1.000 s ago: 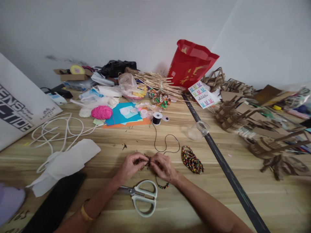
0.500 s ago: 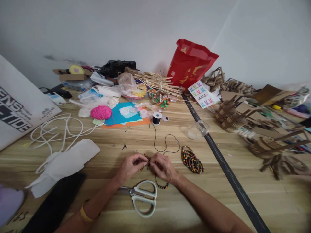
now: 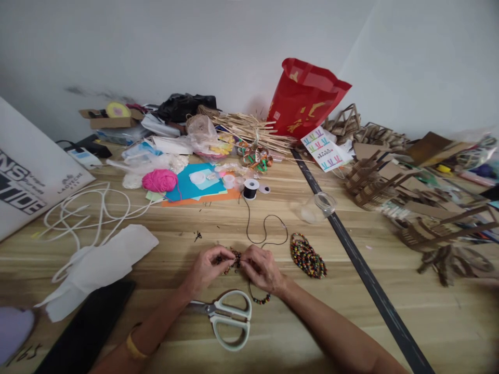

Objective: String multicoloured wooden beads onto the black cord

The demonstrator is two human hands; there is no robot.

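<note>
My left hand (image 3: 206, 268) is closed in a pinch above a small heap of loose coloured beads (image 3: 236, 256); what its fingertips hold is too small to make out. Fingertip to fingertip with it, my right hand (image 3: 262, 268) pinches the black cord (image 3: 265, 224). That cord runs from a white-ended spool (image 3: 250, 189) into the right hand. Below the hand it comes out with a short row of threaded beads (image 3: 261, 300) on the table. Scissors with white handles (image 3: 233, 319) lie just below my hands, partly under the left forearm. A coil of finished bead strings (image 3: 307, 255) rests to the right.
Pink yarn (image 3: 159, 181), blue card (image 3: 195, 182) and a red bag (image 3: 307, 98) stand farther back. A clear plastic cup (image 3: 320, 205) lies near the black strip (image 3: 362, 270). White cable (image 3: 103, 208) and paper (image 3: 105, 267) are at left, small woven baskets (image 3: 366, 184) at right.
The view has shifted slightly. Both hands keep almost the same pose over the beads, with only tiny finger movement at most.
</note>
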